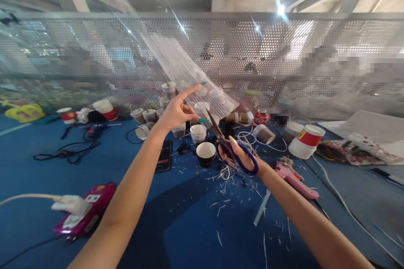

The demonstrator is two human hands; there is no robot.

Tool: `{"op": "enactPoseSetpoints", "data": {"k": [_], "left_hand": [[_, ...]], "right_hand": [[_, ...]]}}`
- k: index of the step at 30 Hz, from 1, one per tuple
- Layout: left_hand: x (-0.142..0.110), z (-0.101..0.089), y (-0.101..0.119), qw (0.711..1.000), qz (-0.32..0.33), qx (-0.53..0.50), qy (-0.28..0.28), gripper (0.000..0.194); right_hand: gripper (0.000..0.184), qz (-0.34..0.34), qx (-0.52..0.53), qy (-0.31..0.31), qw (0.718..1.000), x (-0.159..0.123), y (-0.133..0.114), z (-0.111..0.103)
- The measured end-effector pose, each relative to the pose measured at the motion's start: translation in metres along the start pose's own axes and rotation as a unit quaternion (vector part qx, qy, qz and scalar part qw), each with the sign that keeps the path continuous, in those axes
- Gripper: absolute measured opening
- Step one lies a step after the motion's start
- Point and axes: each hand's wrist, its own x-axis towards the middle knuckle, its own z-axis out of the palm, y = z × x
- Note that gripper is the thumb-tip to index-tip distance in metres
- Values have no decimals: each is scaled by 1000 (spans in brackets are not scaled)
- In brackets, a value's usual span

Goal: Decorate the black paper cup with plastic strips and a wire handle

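Observation:
My left hand (pixel 178 113) is raised over the cups, its thumb and index finger spread apart with nothing visible between them. Scissors with dark blue handles (pixel 248 168) are in my right hand (pixel 235 151), the fingers through the loops and the blades pointing up and left toward my left thumb. Just below the blades stands a black paper cup (pixel 206 155) with a pale inside. A small whitish cup (pixel 198 133) sits behind it. Beyond my hands a clear ribbed plastic sheet (pixel 186 67) leans at a slant against the perforated screen.
Several cups lie or stand along the screen (pixel 277 67). Left are a phone (pixel 164 157), a purple power strip (pixel 91 210) and a black cable (pixel 71 149). Right are a pink glue gun (pixel 296 180), a red can (pixel 260 117) and a red-banded cup (pixel 307 141). White scraps litter the blue table (pixel 189 227).

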Motion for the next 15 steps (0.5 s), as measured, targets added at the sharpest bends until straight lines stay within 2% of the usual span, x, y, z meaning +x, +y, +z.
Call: {"op": "enactPoseSetpoints", "data": {"k": [15], "left_hand": [[0,-2,-1,1000,16,10,-6,90]], "right_hand": [[54,38,-30,19,999,-5,-10,4]]}}
